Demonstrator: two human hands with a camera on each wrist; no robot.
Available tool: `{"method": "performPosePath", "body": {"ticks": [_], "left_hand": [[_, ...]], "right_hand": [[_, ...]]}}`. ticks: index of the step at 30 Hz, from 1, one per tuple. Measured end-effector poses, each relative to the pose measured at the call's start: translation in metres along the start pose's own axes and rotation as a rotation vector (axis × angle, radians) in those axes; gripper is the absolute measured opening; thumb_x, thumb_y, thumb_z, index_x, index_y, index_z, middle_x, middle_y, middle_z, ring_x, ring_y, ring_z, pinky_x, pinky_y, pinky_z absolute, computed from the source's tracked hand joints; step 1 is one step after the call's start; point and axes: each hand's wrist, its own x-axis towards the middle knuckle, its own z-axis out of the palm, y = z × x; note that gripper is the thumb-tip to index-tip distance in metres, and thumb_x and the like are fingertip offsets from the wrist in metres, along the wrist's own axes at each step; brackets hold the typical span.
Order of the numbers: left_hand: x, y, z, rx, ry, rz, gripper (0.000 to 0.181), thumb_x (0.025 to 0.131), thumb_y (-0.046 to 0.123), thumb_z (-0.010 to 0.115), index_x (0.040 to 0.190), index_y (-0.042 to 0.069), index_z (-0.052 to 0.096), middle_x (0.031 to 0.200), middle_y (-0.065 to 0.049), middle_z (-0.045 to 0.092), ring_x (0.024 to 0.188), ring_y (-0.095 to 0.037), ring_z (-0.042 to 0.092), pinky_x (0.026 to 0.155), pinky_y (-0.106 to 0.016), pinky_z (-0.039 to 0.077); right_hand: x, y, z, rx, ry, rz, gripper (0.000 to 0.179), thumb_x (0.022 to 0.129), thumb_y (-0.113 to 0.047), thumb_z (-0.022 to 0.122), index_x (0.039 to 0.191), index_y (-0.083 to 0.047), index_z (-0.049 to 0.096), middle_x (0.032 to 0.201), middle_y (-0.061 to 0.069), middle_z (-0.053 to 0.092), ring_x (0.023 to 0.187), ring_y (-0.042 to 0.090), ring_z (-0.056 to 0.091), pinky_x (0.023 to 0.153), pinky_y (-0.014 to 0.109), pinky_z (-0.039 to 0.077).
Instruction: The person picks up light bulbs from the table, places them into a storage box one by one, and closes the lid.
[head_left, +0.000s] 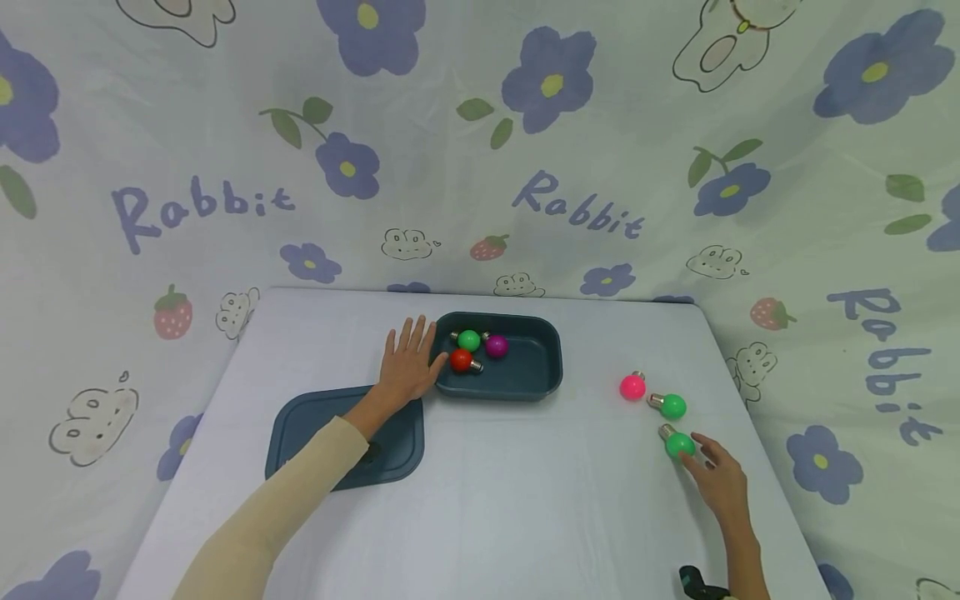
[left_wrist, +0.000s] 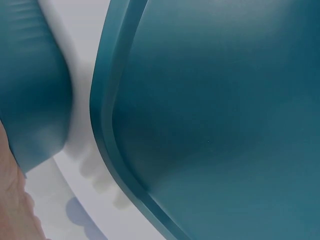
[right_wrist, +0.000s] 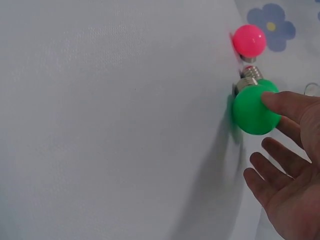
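Observation:
My left hand rests against the left end of a dark teal box, fingers spread and thumb at the rim. A red bulb, a green bulb and a purple bulb lie inside. In the left wrist view, part of that hand shows beside the box wall. On the right, my right hand pinches a green light bulb between thumb and index finger; its other fingers are loosely extended. Another green bulb and a pink bulb lie just beyond it.
A matching teal lid lies left of the box, under my left forearm, and fills much of the left wrist view. The white table meets a patterned cloth at its back and sides.

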Motion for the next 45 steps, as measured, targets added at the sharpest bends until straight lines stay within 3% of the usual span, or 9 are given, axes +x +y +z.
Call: {"method": "performPosePath", "body": {"ticks": [8, 19, 25, 31, 34, 40, 45], "left_hand": [[0.001, 0.000, 0.000, 0.010, -0.008, -0.004, 0.072, 0.107, 0.050, 0.029, 0.160, 0.005, 0.011, 0.166, -0.016, 0.003, 0.151, -0.036, -0.004, 0.118, -0.055, -0.003], [0.000, 0.001, -0.001, 0.015, -0.005, -0.003, 0.072, 0.107, 0.050, 0.029, 0.160, 0.005, 0.012, 0.166, -0.016, 0.004, 0.151, -0.036, -0.004, 0.117, -0.056, -0.004], [-0.001, 0.001, -0.001, 0.013, -0.003, -0.006, 0.072, 0.107, 0.049, 0.029, 0.160, 0.005, 0.011, 0.166, -0.016, 0.004, 0.151, -0.036, -0.004, 0.117, -0.056, -0.007], [-0.002, 0.001, -0.002, 0.011, 0.006, -0.005, 0.073, 0.107, 0.049, 0.032, 0.160, 0.004, 0.012, 0.166, -0.016, 0.005, 0.151, -0.037, -0.003, 0.117, -0.057, -0.005], [-0.002, 0.001, -0.002, 0.016, 0.008, -0.005, 0.073, 0.107, 0.050, 0.031, 0.160, 0.004, 0.012, 0.166, -0.016, 0.005, 0.151, -0.037, -0.003, 0.117, -0.057, -0.005], [-0.001, 0.000, 0.000, 0.021, 0.005, -0.007, 0.073, 0.107, 0.050, 0.031, 0.160, 0.004, 0.012, 0.166, -0.016, 0.004, 0.151, -0.037, -0.004, 0.117, -0.056, -0.007], [0.000, 0.001, 0.001, 0.025, 0.003, -0.007, 0.072, 0.107, 0.050, 0.030, 0.160, 0.005, 0.012, 0.166, -0.015, 0.004, 0.151, -0.036, -0.004, 0.117, -0.056, -0.007]], "right_hand": [[0.000, 0.003, 0.004, 0.048, 0.003, -0.023, 0.055, 0.096, -0.014, 0.068, 0.142, 0.005, 0.047, 0.148, 0.029, 0.042, 0.135, 0.049, 0.039, 0.104, 0.054, 0.040], [-0.002, 0.001, 0.004, 0.072, 0.022, -0.054, 0.054, 0.096, -0.015, 0.069, 0.142, 0.003, 0.048, 0.145, 0.027, 0.048, 0.126, 0.043, 0.053, 0.094, 0.046, 0.049], [-0.001, -0.011, 0.003, 0.081, 0.040, -0.126, 0.053, 0.096, -0.020, 0.070, 0.141, 0.002, 0.051, 0.142, 0.024, 0.052, 0.124, 0.041, 0.055, 0.087, 0.032, 0.054], [-0.004, -0.037, 0.001, 0.119, 0.044, -0.237, 0.051, 0.096, -0.017, 0.070, 0.139, 0.003, 0.053, 0.140, 0.025, 0.053, 0.122, 0.042, 0.056, 0.082, 0.012, 0.049], [-0.003, -0.052, 0.003, 0.166, 0.038, -0.309, 0.049, 0.095, -0.014, 0.071, 0.137, 0.004, 0.054, 0.139, 0.025, 0.054, 0.121, 0.043, 0.057, 0.083, 0.008, 0.046], [0.000, -0.083, 0.015, 0.231, 0.000, -0.456, 0.046, 0.094, -0.011, 0.072, 0.134, 0.004, 0.057, 0.132, 0.023, 0.059, 0.115, 0.040, 0.061, 0.083, 0.010, 0.047], [-0.005, -0.123, 0.022, 0.300, -0.073, -0.557, 0.045, 0.090, 0.004, 0.071, 0.131, 0.012, 0.056, 0.130, 0.031, 0.056, 0.114, 0.047, 0.060, 0.085, 0.016, 0.050]]}}
